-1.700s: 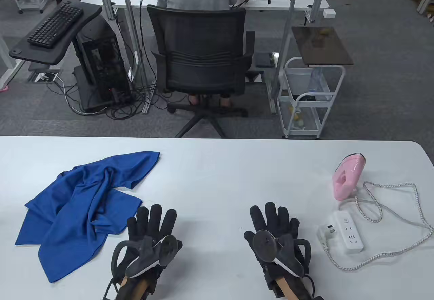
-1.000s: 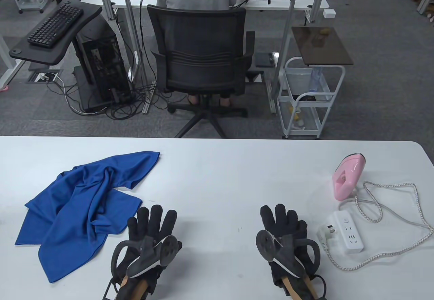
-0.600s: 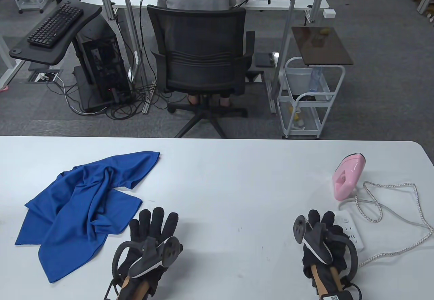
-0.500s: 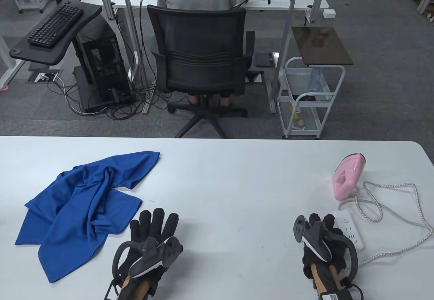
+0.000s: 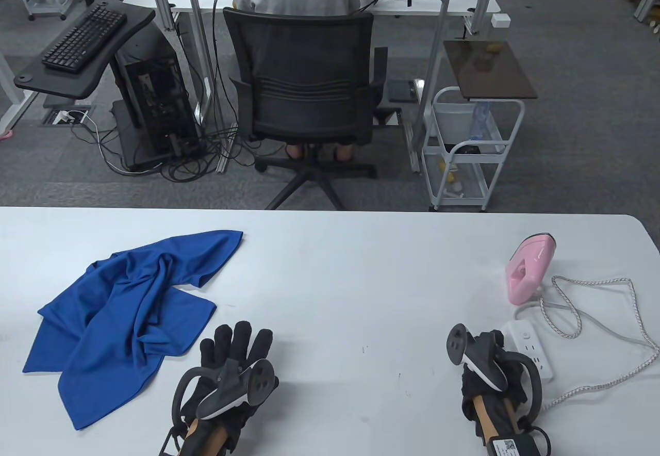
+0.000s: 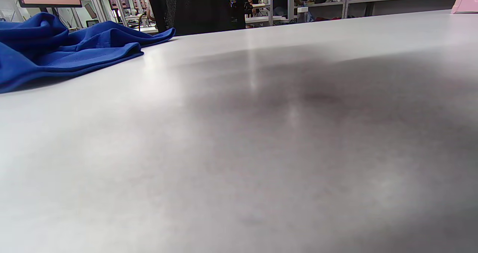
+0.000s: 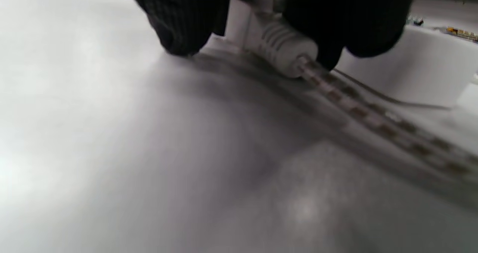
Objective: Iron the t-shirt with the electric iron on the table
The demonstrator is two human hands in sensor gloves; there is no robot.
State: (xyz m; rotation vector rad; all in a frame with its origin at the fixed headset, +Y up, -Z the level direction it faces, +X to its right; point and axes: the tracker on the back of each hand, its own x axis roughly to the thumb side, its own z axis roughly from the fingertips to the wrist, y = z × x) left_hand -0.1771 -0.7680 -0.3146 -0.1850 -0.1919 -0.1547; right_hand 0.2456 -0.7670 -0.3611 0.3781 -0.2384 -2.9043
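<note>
A crumpled blue t-shirt (image 5: pixel 129 306) lies on the left of the white table; it also shows in the left wrist view (image 6: pixel 63 47). A pink iron (image 5: pixel 528 275) stands at the right, its braided cord (image 5: pixel 608 332) looping on the table. My right hand (image 5: pixel 497 368) is over the cord's white plug (image 7: pixel 280 45) beside the white power strip (image 5: pixel 533 350), with fingers (image 7: pixel 179 17) closed around the plug. My left hand (image 5: pixel 234 358) lies flat and empty on the table, fingers spread, just right of the shirt.
The power strip also shows in the right wrist view (image 7: pixel 407 66). Beyond the table's far edge stand an office chair (image 5: pixel 304 95) with a seated person and a white cart (image 5: pixel 469 151).
My right hand has moved right from the table's middle to the plug by the power strip and closed its fingers on it. My left hand drew back slightly.
</note>
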